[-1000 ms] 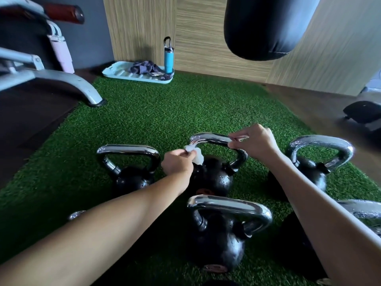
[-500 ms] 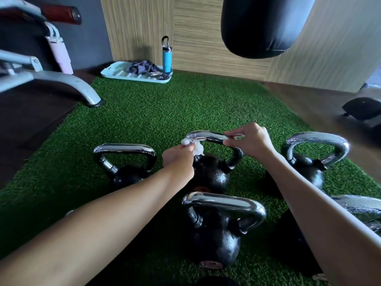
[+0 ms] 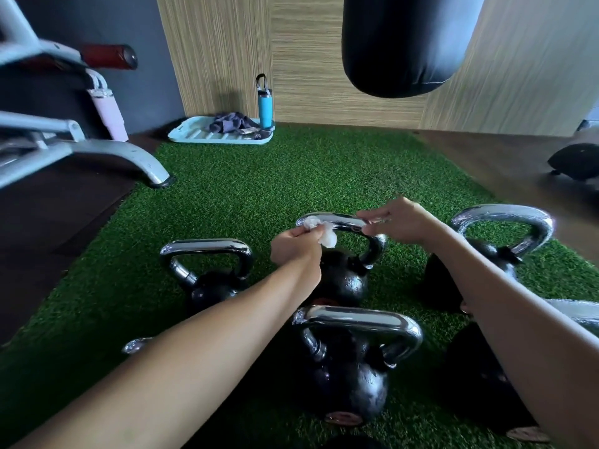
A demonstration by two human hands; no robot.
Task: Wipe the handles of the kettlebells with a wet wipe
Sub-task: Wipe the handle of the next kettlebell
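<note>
Several black kettlebells with chrome handles stand on green turf. My left hand pinches a crumpled white wet wipe against the left end of the chrome handle of the middle kettlebell. My right hand grips the right end of that same handle. Another kettlebell stands to the left, one in front near me, and one to the right, partly behind my right forearm.
A black punching bag hangs above the far turf. A light blue tray with a dark cloth and a blue bottle sits by the wooden wall. A grey bench frame stands at left. A dark object lies on the floor at right.
My left hand has slid the wipe up from the handle's left leg onto its upper left corner. My right hand keeps hold of the right end.
</note>
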